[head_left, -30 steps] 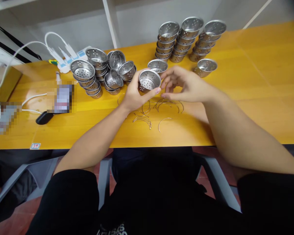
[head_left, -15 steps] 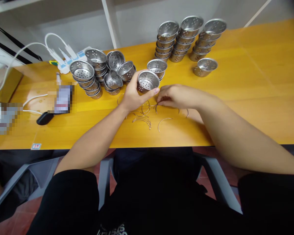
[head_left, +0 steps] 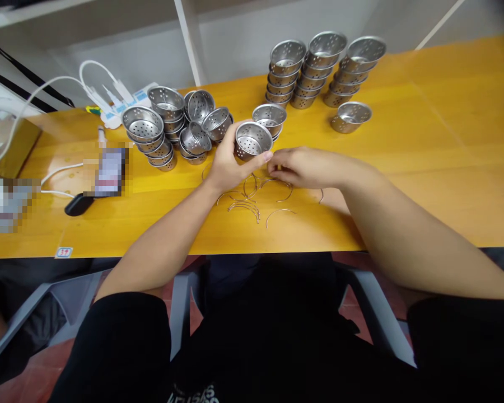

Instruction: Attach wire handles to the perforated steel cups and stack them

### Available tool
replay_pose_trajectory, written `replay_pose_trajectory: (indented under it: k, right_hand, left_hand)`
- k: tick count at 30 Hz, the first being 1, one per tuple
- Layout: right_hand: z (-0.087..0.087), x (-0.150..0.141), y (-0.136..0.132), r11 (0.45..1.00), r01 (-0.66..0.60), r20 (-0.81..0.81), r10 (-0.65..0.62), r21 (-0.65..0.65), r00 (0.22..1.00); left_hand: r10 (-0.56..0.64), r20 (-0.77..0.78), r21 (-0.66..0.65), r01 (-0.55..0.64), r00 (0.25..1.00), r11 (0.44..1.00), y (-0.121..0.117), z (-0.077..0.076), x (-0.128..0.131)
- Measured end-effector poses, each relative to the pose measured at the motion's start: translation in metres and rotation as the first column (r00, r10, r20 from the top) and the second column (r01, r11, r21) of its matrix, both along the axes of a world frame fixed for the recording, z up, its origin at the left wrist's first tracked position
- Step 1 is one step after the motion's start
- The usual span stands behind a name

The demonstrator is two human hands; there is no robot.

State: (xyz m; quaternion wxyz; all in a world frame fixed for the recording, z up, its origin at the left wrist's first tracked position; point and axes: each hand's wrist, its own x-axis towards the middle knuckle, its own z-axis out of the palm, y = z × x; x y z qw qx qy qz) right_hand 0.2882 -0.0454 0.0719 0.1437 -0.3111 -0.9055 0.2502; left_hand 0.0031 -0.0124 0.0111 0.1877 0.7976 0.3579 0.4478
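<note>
My left hand (head_left: 225, 159) is wrapped round a small perforated metal cup (head_left: 253, 139), thumb along its near side, the mouth tipped up towards me. Just right of the cup is my right hand (head_left: 292, 166), its fingers closed in a pinch close to the left thumb tip. Whatever those fingers hold, if anything, is too small to make out. Below both hands, several thin curved wires (head_left: 244, 206) lie scattered on the yellow table (head_left: 437, 184). One wire arc (head_left: 284, 200) passes right under the right fingertips. Behind the held cup stands another perforated cup (head_left: 269, 116), stacked on more.
Tall stacks of perforated cups (head_left: 325, 53) stand at the back right, with a single cup (head_left: 351, 117) in front. More stacked cups (head_left: 143, 126) crowd the left, beside a white power strip (head_left: 117, 109). A blurred phone (head_left: 110, 170) and a black object (head_left: 79, 205) lie further left.
My right hand has lifted slightly off the wires, fingers still pinched. A wire arc beneath it shows more fully, and the nearest single wire has shifted a little. My left hand keeps the cup.
</note>
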Motion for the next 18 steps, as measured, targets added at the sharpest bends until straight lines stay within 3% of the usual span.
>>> replay_pose_trajectory:
  k: [5, 13, 18]
  right_hand:
    - [0.004, 0.003, -0.003, 0.998, 0.068, -0.084, -0.069, -0.013, 0.994]
    - [-0.004, 0.008, 0.004, 0.999, 0.043, -0.242, -0.034, 0.033, 0.97]
    - [-0.009, 0.01, 0.008, 0.991, 0.125, -0.303, -0.109, 0.036, 0.947]
  left_hand:
    - [0.02, -0.015, 0.023, -0.02, 1.0, 1.0, 0.004, -0.007, 0.002]
    - [-0.215, 0.116, 0.146, 0.198, 0.97, 0.969, 0.052, -0.048, -0.003]
    - [-0.249, 0.2, 0.152, 0.221, 0.947, 0.963, 0.059, -0.056, -0.003]
